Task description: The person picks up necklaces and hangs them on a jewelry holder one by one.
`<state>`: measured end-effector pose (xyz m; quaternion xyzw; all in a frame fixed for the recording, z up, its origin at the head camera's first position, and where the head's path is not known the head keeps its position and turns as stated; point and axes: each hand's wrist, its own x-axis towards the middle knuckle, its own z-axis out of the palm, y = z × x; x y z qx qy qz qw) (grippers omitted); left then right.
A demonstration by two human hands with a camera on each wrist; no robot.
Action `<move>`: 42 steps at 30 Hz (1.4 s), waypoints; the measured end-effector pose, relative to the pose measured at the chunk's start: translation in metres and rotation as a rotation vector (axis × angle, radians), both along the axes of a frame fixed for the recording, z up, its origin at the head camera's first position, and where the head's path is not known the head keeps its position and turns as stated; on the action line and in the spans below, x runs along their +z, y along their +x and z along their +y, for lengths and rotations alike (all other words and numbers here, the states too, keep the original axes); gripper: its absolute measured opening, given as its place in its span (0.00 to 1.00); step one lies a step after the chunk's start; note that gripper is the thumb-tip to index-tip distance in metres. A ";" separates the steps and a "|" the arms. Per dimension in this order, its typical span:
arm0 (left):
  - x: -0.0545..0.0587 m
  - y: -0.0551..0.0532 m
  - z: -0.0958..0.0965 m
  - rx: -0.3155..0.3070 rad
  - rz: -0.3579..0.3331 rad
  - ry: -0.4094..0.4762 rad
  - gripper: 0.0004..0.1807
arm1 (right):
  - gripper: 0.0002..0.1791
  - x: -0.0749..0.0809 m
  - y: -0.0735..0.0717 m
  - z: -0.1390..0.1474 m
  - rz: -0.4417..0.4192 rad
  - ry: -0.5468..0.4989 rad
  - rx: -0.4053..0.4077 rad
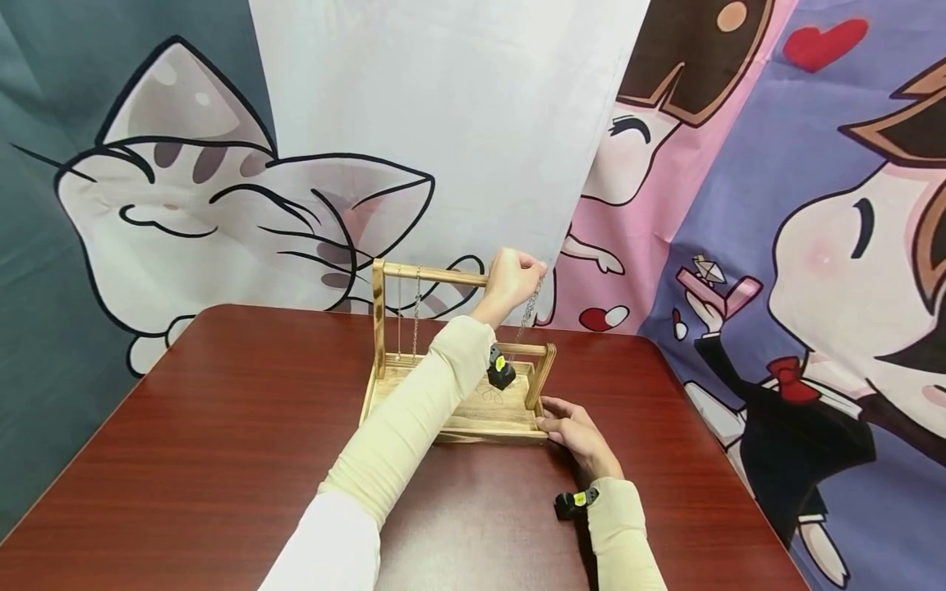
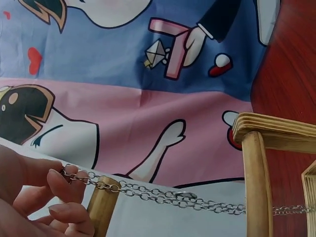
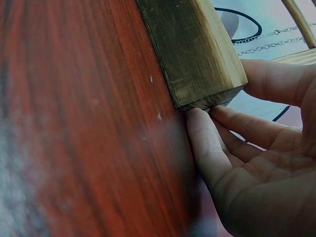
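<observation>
Leftmost on my head feed, a cartoon cat (image 1: 170, 213) smiles from the backdrop, behind the table (image 1: 222, 410). Next I have the stand: its tall bar (image 1: 436, 274) rises at the back, and two thin chains (image 1: 416, 316) hang from it over the tray (image 1: 488, 432).

The left arm reaches across the tray, and beyond it my left hand (image 1: 510, 279) is raised near the right end of the tall bar. Thumb and fingertips are closed in a pinch on another chain (image 2: 217, 207). In the left wrist view its two strands run from the fingers past a post; I cannot tell where the lower end sits.

The low bar (image 1: 521, 349) stands at the tray's right side. Further right, my right hand (image 1: 580, 435) has its fingers bent round the near right corner of the tray, with only that edge in its grip.

I judge the step in hand to be placing or removing the held chain at the stand; which, I cannot tell. Either way, I think the next move calls for guiding the strands clear of the low bar without snagging while the right hand braces the tray.
</observation>
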<state>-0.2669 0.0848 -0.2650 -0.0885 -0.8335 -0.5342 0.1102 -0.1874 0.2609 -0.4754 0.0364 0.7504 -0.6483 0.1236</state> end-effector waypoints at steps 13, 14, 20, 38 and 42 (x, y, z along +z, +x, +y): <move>-0.003 0.001 -0.012 0.068 0.046 -0.116 0.11 | 0.31 0.015 0.008 -0.001 -0.020 -0.021 0.059; -0.003 0.001 -0.013 0.077 0.049 -0.126 0.12 | 0.31 0.018 0.009 -0.001 -0.021 -0.021 0.061; -0.004 0.001 -0.013 0.129 0.075 -0.169 0.20 | 0.31 0.017 0.009 0.000 -0.014 -0.031 0.043; -0.009 0.009 -0.036 0.127 0.215 -0.176 0.23 | 0.31 0.008 0.003 0.000 -0.008 -0.025 0.032; -0.011 0.011 -0.045 0.121 0.206 -0.169 0.23 | 0.31 0.013 0.008 -0.001 -0.006 -0.029 0.055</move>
